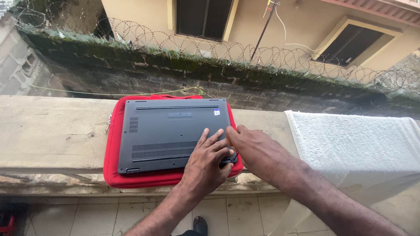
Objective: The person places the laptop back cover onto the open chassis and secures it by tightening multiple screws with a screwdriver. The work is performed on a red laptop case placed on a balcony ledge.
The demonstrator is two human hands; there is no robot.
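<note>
Both hands lie nearest, pressed on the laptop's near right corner: the left hand [206,162] flat with fingers spread, the right hand [253,148] beside it, fingers together, gripping nothing. Behind the laptop runs a mossy wall [175,70]. Under it stretches the concrete bench [52,131]. Right of it hangs a white towel [354,144]. A red sleeve [113,148] cushions the dark laptop [166,131], which lies bottom up.
</note>
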